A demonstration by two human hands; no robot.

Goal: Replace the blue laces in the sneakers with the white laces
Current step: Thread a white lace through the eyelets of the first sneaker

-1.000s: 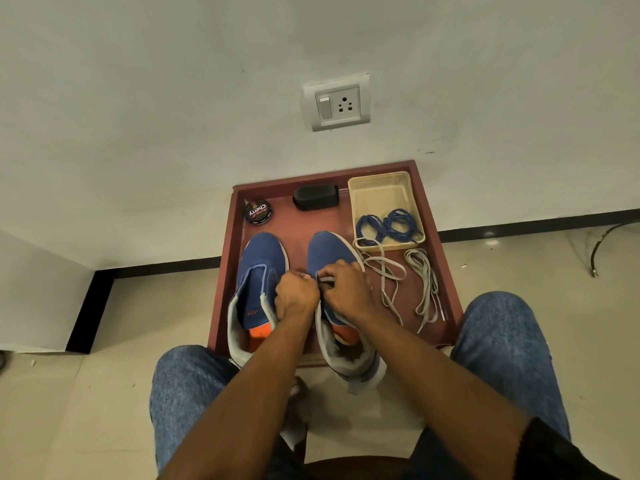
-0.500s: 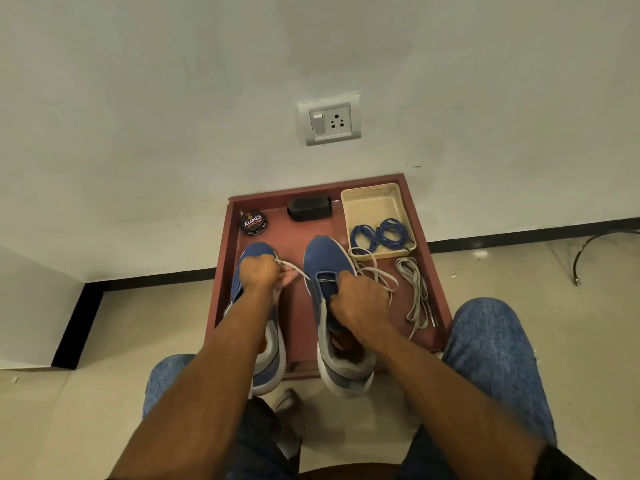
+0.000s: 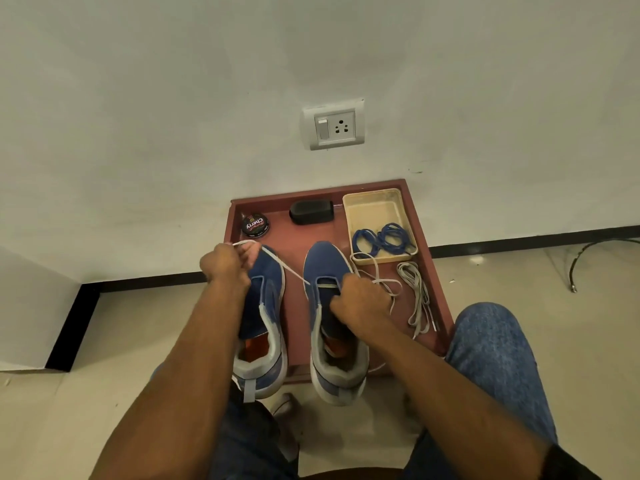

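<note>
Left hand point(image 3: 227, 265) pinches the flat white lace point(image 3: 291, 270), pulling toward 10 o'clock; right hand point(image 3: 360, 299) grips the right blue knit sneaker point(image 3: 329, 271). I'd even both ends first.

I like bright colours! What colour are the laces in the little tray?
Blue. The laces lie coiled in the cream tray, clearest in the head view.

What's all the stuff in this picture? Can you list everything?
Sneakers: two, blue, side by side on tray.
White laces: one pulled from right sneaker, one loose on tray.
Blue laces: coiled, in beige dish.
Tray: one, reddish-brown, on floor by wall.
Polish tin: one, black, tray's far left.
Black case: one, tray's far edge.
Socket: one, white, on wall.
Cable: dark, on floor, far right.
Left hand: pinches lace end.
Right hand: on right sneaker.
</note>
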